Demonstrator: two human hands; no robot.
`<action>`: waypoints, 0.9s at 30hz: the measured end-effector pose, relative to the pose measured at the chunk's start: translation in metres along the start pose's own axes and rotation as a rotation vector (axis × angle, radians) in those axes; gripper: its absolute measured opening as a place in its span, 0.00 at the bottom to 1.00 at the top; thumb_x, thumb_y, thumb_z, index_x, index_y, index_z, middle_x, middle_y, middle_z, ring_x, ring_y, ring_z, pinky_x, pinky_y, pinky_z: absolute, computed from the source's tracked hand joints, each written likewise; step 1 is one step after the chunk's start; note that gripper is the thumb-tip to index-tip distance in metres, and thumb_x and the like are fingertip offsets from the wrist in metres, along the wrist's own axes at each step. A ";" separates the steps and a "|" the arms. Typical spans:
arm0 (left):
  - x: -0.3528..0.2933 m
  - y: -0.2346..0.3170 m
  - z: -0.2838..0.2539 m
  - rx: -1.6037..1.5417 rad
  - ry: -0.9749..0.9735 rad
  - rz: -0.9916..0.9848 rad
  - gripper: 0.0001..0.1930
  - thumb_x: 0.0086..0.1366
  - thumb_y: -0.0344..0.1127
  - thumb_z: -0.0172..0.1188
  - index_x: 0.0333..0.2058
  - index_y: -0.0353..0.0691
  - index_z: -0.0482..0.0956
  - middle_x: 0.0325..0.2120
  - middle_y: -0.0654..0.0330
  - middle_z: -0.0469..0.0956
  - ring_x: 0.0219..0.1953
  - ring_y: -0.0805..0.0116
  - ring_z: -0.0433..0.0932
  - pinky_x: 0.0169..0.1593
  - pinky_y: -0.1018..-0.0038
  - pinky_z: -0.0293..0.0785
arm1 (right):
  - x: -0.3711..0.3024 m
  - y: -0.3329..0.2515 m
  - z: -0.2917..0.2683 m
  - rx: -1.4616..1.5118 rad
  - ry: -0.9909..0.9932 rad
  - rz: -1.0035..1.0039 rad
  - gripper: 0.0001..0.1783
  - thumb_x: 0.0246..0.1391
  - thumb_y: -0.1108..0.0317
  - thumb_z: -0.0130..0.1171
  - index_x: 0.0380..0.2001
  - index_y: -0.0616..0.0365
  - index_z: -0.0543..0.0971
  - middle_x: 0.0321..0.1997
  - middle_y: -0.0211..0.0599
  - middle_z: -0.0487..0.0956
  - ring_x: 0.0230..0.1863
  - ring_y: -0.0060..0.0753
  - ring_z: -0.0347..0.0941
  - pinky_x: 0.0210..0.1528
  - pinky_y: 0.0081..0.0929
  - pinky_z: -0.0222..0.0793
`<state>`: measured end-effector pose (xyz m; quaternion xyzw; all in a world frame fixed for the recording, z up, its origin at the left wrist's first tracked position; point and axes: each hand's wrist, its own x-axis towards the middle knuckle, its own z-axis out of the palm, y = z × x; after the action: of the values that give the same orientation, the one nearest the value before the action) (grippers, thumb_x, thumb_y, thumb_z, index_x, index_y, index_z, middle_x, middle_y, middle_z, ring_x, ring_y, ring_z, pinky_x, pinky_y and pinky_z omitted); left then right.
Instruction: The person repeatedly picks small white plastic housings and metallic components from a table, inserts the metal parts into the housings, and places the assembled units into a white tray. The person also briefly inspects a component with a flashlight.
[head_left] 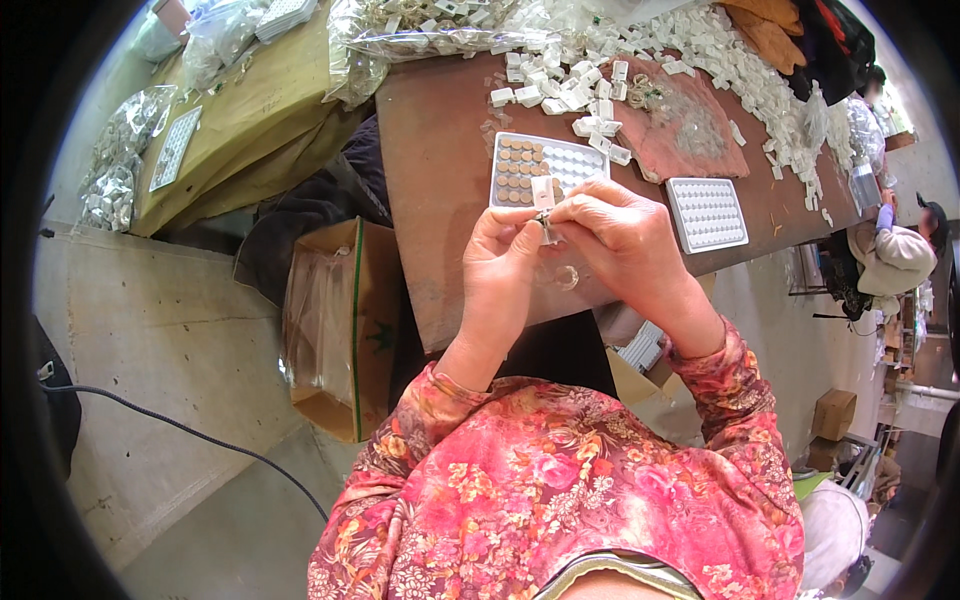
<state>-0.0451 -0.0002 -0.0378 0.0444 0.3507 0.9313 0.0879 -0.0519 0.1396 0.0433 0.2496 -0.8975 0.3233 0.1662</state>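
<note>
My left hand (499, 262) and my right hand (622, 232) meet over the table's near edge, fingertips pinched together. Between them stands a small white card (542, 190) with a tiny dark greenish bit at its lower end; what that bit is, I cannot make out. Just behind the hands lies a white tray (494, 178), its left part filled with rows of round brown discs and its right part showing pale pockets. A second white tray (706, 214) with rows of small bumps lies to the right of my right hand.
Many small white cards (560, 88) are heaped across the back of the brown table (430, 150). A pink cloth (660, 125) holds clear plastic bits. Clear bags (400, 45) lie at the back left. Below stands an open cardboard box (375, 340). Another person (895, 255) is at far right.
</note>
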 end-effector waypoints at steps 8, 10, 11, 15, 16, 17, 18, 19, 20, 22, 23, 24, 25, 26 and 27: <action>-0.001 0.004 0.003 -0.036 0.025 -0.020 0.06 0.67 0.30 0.55 0.41 0.35 0.74 0.37 0.58 0.79 0.34 0.72 0.78 0.39 0.77 0.77 | 0.004 -0.003 -0.004 0.071 0.045 0.004 0.07 0.46 0.74 0.63 0.32 0.56 0.81 0.30 0.37 0.80 0.29 0.40 0.78 0.29 0.27 0.74; -0.001 0.005 0.004 -0.057 0.036 -0.037 0.07 0.67 0.30 0.55 0.41 0.35 0.74 0.37 0.58 0.79 0.33 0.72 0.78 0.39 0.76 0.77 | 0.005 -0.002 -0.004 0.102 0.033 0.026 0.07 0.46 0.75 0.63 0.32 0.55 0.82 0.30 0.36 0.80 0.29 0.39 0.79 0.30 0.26 0.74; -0.001 0.006 0.004 -0.067 0.040 -0.043 0.07 0.67 0.30 0.55 0.41 0.35 0.74 0.37 0.58 0.79 0.33 0.72 0.78 0.39 0.76 0.77 | 0.006 -0.001 -0.005 0.127 0.008 0.049 0.07 0.45 0.75 0.63 0.31 0.55 0.82 0.30 0.36 0.81 0.29 0.39 0.79 0.29 0.25 0.74; 0.000 0.007 0.002 -0.108 0.035 -0.089 0.07 0.67 0.31 0.55 0.42 0.35 0.73 0.37 0.57 0.78 0.33 0.71 0.78 0.40 0.75 0.77 | 0.001 0.002 -0.002 -0.007 -0.039 -0.023 0.10 0.45 0.75 0.61 0.33 0.53 0.82 0.32 0.33 0.81 0.32 0.35 0.79 0.33 0.26 0.74; 0.000 0.007 0.001 -0.126 0.039 -0.093 0.08 0.68 0.31 0.55 0.42 0.35 0.73 0.37 0.57 0.78 0.33 0.71 0.78 0.40 0.75 0.77 | -0.001 0.001 0.002 -0.096 0.008 -0.122 0.11 0.45 0.75 0.61 0.34 0.53 0.82 0.32 0.32 0.82 0.33 0.34 0.79 0.35 0.27 0.74; 0.000 0.006 0.000 -0.131 0.059 -0.108 0.08 0.68 0.31 0.55 0.43 0.35 0.72 0.37 0.57 0.78 0.33 0.71 0.79 0.40 0.74 0.77 | -0.003 0.001 0.007 -0.183 0.064 -0.221 0.12 0.45 0.75 0.60 0.35 0.53 0.82 0.33 0.32 0.82 0.34 0.33 0.79 0.36 0.28 0.73; 0.001 0.005 0.000 -0.182 0.075 -0.093 0.08 0.68 0.31 0.54 0.43 0.35 0.72 0.37 0.56 0.78 0.33 0.71 0.78 0.41 0.74 0.77 | -0.006 0.001 0.010 -0.262 0.126 -0.327 0.13 0.45 0.76 0.59 0.36 0.52 0.81 0.33 0.31 0.82 0.35 0.33 0.79 0.38 0.29 0.73; 0.001 0.005 -0.001 -0.220 0.107 -0.089 0.08 0.68 0.31 0.54 0.43 0.36 0.71 0.37 0.56 0.78 0.33 0.71 0.78 0.41 0.74 0.77 | -0.007 0.003 0.012 -0.262 0.131 -0.315 0.13 0.45 0.75 0.59 0.37 0.53 0.81 0.33 0.31 0.82 0.35 0.32 0.79 0.39 0.30 0.73; 0.001 0.004 -0.002 -0.259 0.138 -0.084 0.08 0.68 0.32 0.54 0.44 0.36 0.71 0.36 0.56 0.78 0.33 0.71 0.78 0.41 0.74 0.77 | -0.008 0.006 0.013 -0.254 0.143 -0.311 0.13 0.46 0.75 0.59 0.38 0.53 0.81 0.33 0.31 0.82 0.36 0.32 0.79 0.40 0.31 0.72; 0.001 0.005 -0.006 -0.254 0.052 -0.120 0.09 0.69 0.31 0.52 0.45 0.36 0.71 0.38 0.54 0.78 0.38 0.69 0.78 0.42 0.73 0.76 | -0.003 0.019 0.014 -0.129 0.201 -0.241 0.12 0.49 0.73 0.59 0.39 0.53 0.81 0.33 0.33 0.82 0.35 0.33 0.79 0.39 0.32 0.72; 0.001 0.006 -0.007 -0.214 0.055 -0.153 0.09 0.69 0.31 0.51 0.45 0.36 0.71 0.39 0.53 0.77 0.40 0.68 0.78 0.42 0.72 0.75 | 0.001 0.026 0.016 -0.013 0.261 -0.015 0.11 0.51 0.70 0.60 0.39 0.54 0.81 0.34 0.36 0.82 0.35 0.37 0.79 0.37 0.33 0.72; 0.000 0.005 -0.007 -0.234 0.014 -0.113 0.09 0.69 0.31 0.51 0.45 0.36 0.71 0.39 0.53 0.77 0.39 0.68 0.77 0.42 0.72 0.75 | 0.008 0.037 0.016 -0.016 0.197 0.108 0.10 0.51 0.69 0.60 0.38 0.54 0.82 0.33 0.37 0.81 0.35 0.39 0.78 0.37 0.33 0.72; 0.000 0.004 -0.007 -0.217 0.017 -0.083 0.09 0.69 0.31 0.51 0.45 0.36 0.71 0.38 0.52 0.77 0.39 0.67 0.77 0.42 0.72 0.75 | 0.018 0.049 0.016 -0.019 0.135 0.230 0.08 0.52 0.67 0.60 0.36 0.54 0.82 0.33 0.38 0.81 0.35 0.40 0.78 0.36 0.34 0.72; 0.001 0.003 -0.006 -0.196 0.019 -0.064 0.09 0.70 0.31 0.51 0.45 0.36 0.71 0.38 0.52 0.77 0.39 0.67 0.77 0.42 0.72 0.74 | 0.024 0.057 0.019 -0.093 0.098 0.215 0.08 0.51 0.67 0.60 0.35 0.54 0.82 0.32 0.38 0.80 0.34 0.41 0.78 0.35 0.34 0.72; 0.001 0.003 -0.006 -0.195 0.023 -0.053 0.09 0.70 0.32 0.51 0.45 0.36 0.71 0.38 0.52 0.77 0.39 0.67 0.77 0.42 0.72 0.74 | 0.029 0.063 0.025 -0.167 0.062 0.196 0.07 0.51 0.66 0.61 0.33 0.54 0.82 0.32 0.38 0.80 0.34 0.41 0.77 0.35 0.35 0.72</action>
<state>-0.0470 -0.0061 -0.0401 0.0154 0.2606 0.9587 0.1124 -0.1144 0.1553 0.0067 0.1358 -0.9359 0.2698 0.1814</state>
